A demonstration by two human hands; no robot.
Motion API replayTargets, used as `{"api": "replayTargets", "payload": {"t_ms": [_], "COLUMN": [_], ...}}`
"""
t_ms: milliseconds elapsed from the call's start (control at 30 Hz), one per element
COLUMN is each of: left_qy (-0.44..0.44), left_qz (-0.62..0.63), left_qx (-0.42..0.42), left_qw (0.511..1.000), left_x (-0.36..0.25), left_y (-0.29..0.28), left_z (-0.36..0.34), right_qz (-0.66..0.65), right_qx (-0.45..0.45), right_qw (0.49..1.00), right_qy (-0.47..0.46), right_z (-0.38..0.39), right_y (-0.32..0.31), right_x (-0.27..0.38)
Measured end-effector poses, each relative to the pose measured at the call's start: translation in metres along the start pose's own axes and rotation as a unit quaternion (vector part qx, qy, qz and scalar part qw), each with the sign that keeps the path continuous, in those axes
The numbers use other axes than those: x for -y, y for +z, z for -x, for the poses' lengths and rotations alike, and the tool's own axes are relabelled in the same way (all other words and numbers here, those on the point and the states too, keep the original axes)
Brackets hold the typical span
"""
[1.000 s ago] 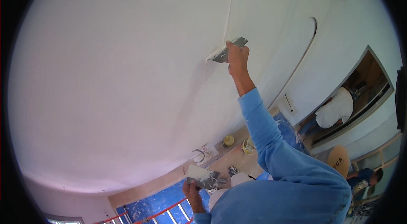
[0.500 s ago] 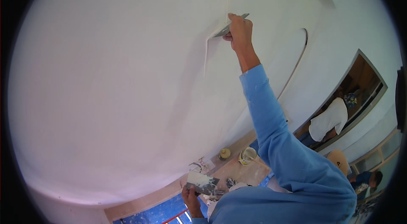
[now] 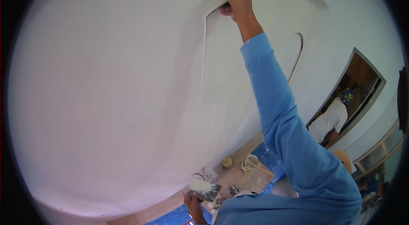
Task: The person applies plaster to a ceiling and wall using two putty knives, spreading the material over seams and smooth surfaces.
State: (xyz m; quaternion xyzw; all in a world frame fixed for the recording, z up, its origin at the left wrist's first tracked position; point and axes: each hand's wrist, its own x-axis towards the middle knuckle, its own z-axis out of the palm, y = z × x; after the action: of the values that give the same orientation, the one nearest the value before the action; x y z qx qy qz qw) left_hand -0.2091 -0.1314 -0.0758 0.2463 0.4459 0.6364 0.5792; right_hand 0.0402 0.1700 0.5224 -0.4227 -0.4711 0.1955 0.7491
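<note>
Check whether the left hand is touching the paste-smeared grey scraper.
Touching: the head view shows the left hand gripping the paste-smeared grey scraper at its lower edge, with no gap between them.

No words, labels, brands, numbers or signs can be read anywhere in this view, on any surface shown.

Right arm reached high, elbow slightly bent; wrist was bare, nearly straight; right hand was clenched in a grip, thumb leftward; left hand sat low, well apart, thumb up, gripping
</note>
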Motion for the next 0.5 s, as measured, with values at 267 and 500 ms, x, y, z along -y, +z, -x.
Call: {"api": "replayTargets", "payload": {"t_ms": [267, 500], "left_qy": [0.013, 0.038], "left_qz": [-0.036, -0.066], "left_qx": [0.011, -0.002], "left_qw": [0.999, 0.997], "left_x": [-0.030, -0.034], "left_y": [0.015, 0.011], "left_z": [0.009, 0.002], "right_qz": [-0.009, 0.084], "right_qx": [-0.034, 0.004], "right_qw": [0.998, 0.982], "right_qy": [-0.043, -0.169], "right_z": [-0.030, -0.030], "right_y": [0.030, 0.069], "right_x": [0.069, 0.120]}}
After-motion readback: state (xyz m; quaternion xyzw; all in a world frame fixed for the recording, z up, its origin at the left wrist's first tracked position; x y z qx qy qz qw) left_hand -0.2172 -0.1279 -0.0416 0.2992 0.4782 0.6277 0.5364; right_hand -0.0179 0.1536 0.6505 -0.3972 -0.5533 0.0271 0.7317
